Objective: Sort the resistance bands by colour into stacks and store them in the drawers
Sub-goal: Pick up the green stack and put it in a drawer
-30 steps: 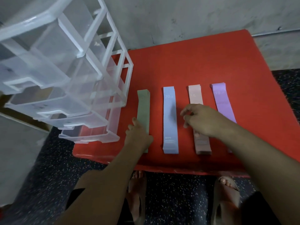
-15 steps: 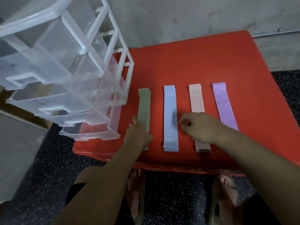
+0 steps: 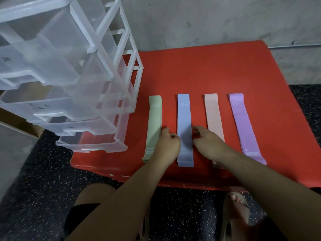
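With left hand (image 3: 167, 146) and right hand (image 3: 208, 145), pinched the blue stack (image 3: 184, 115) between them by its long edges. Ran lengthwise, straight away from the wrists. Had come off the flanking green stack (image 3: 153, 122) and pink stack (image 3: 212, 115).

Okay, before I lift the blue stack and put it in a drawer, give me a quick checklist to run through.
1. One colour per stack, all apart: green stack, blue stack, pink stack, purple stack. Ok.
2. Hands on either side of the blue stack: left hand at its left edge, right hand at its right edge. Ok.
3. Grip takes every band in the stack: cannot tell, the fingertips are blurred.
4. A drawer is open to take it: drawers stand pulled out. Ok.
5. The drawer is long enough for the bands: cannot tell.
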